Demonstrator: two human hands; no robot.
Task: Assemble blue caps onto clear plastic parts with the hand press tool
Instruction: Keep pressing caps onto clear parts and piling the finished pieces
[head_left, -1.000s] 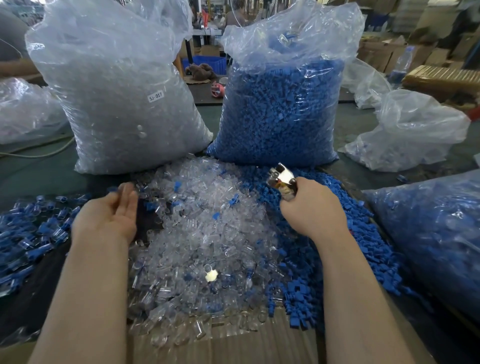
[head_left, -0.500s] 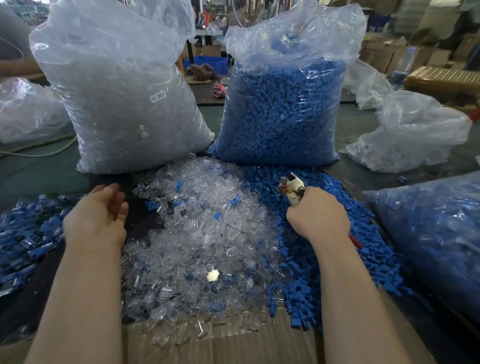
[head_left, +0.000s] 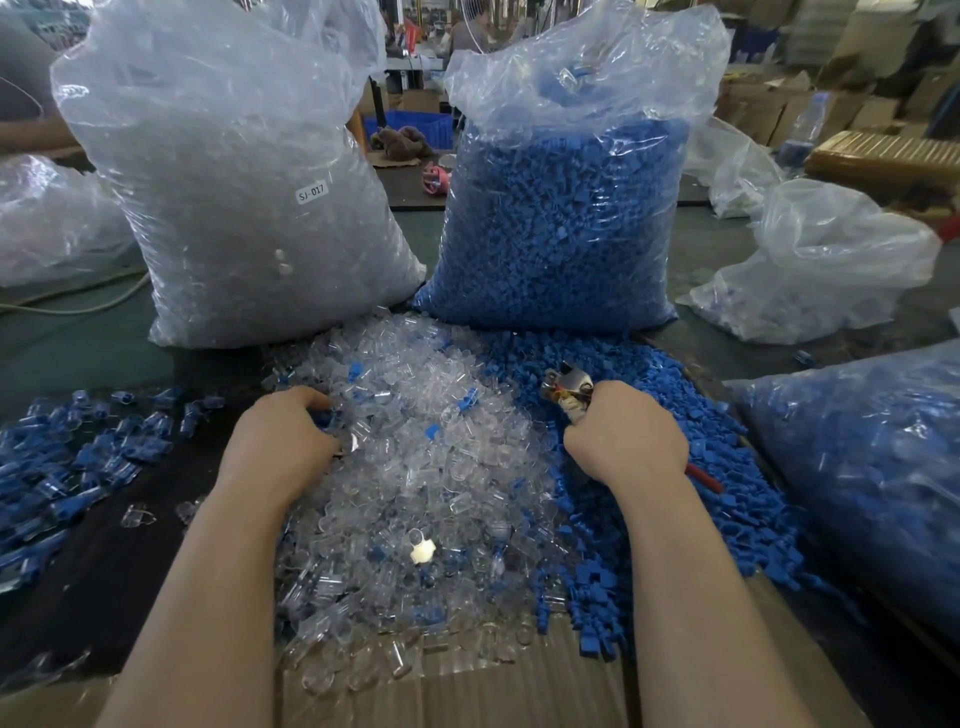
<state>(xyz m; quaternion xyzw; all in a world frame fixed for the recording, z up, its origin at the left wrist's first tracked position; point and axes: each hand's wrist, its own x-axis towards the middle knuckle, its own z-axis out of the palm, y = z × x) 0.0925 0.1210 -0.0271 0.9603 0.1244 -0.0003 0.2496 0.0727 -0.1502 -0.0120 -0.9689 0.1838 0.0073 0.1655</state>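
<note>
Clear plastic parts heaped centre, blue caps heap right; two upright full bags behind. Left hand curled into clear heap, fingertips buried, hold unclear. Right hand grips hand press tool, handles mostly hidden.

blue caps, clear plastic parts, red-handled hand press tool

Head camera, looking forward and down over the work surface

It sits close above both forearms, which enter from 6 o'clock; the left hand lies at 10 o'clock of frame centre, the right hand at 2 o'clock, bags beyond at 12.
</note>
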